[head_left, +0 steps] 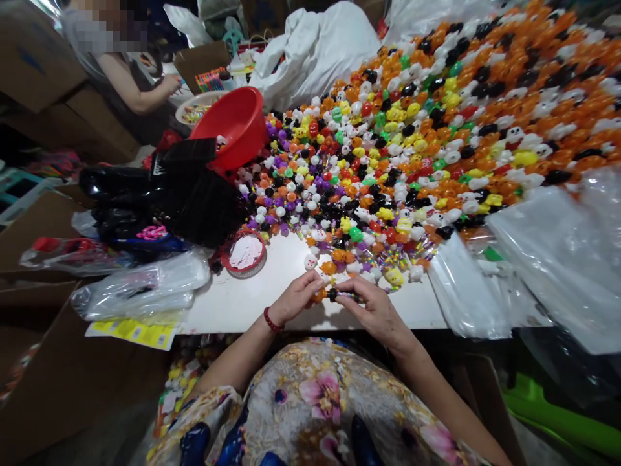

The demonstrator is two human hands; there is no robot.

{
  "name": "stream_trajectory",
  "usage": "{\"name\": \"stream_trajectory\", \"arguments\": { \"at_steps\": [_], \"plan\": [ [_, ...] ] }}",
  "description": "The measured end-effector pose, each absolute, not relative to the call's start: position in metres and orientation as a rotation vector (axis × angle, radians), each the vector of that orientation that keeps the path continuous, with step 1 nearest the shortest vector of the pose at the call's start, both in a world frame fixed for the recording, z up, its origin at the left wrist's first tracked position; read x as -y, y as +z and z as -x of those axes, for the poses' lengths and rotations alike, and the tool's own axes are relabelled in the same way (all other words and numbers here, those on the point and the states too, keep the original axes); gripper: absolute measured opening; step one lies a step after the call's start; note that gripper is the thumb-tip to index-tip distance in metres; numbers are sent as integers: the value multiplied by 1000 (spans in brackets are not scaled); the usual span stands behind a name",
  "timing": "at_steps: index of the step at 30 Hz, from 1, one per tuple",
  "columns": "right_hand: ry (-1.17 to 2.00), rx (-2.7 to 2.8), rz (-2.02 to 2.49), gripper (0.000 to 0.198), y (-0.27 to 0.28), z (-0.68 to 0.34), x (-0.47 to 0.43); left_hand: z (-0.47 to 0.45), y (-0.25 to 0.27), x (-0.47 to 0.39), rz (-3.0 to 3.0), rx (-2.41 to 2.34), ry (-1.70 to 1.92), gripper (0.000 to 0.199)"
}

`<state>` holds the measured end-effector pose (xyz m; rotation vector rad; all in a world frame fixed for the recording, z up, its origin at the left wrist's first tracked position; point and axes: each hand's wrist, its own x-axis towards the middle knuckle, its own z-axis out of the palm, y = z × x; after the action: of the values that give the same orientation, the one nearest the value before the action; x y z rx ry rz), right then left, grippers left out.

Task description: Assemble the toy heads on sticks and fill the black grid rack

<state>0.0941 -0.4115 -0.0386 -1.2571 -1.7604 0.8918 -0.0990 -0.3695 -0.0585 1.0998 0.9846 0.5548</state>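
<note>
Over the front edge of the white table [204, 317], my two hands meet. My left hand [297, 299] is closed, its thumb and fingers pinching a small orange plastic piece [319, 296]. Against that piece sits the black cap [332, 295] of a thin tube with colourful contents, which my right hand [372, 309] grips between thumb and fingers. The orange piece and the cap touch; whether they are joined I cannot tell. Just beyond my fingertips lie orange figure heads [334, 261], a round white head [310, 261] and a yellow one [394, 277].
A huge heap of coloured plastic heads [398, 129] covers the table's back and right. To the left are a red basin [242, 123], a small red basket [245, 254], black bags [194, 200] and clear bags [145, 285]. Plastic sheets [557, 252] lie right. Another person [121, 77] works at back left.
</note>
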Motion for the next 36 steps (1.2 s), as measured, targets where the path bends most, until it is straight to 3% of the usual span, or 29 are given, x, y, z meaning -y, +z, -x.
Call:
{"name": "stream_trajectory", "arguments": {
  "at_steps": [13, 22, 29, 36],
  "plan": [
    [1127, 1678, 1219, 19, -54, -76, 420, 85, -58, 390, -890, -1027, 669, 55],
    [241, 2041, 1331, 33, -80, -90, 398, 88, -71, 362, -1097, -1206, 943, 61],
    [253, 1606, 1750, 42, -67, -142, 376, 114, -89, 359, -1179, -1504, 969, 33],
    [206, 1629, 1554, 44, -73, -132, 365, 136, -88, 329, -1362, -1618, 962, 16]
  ]
}}
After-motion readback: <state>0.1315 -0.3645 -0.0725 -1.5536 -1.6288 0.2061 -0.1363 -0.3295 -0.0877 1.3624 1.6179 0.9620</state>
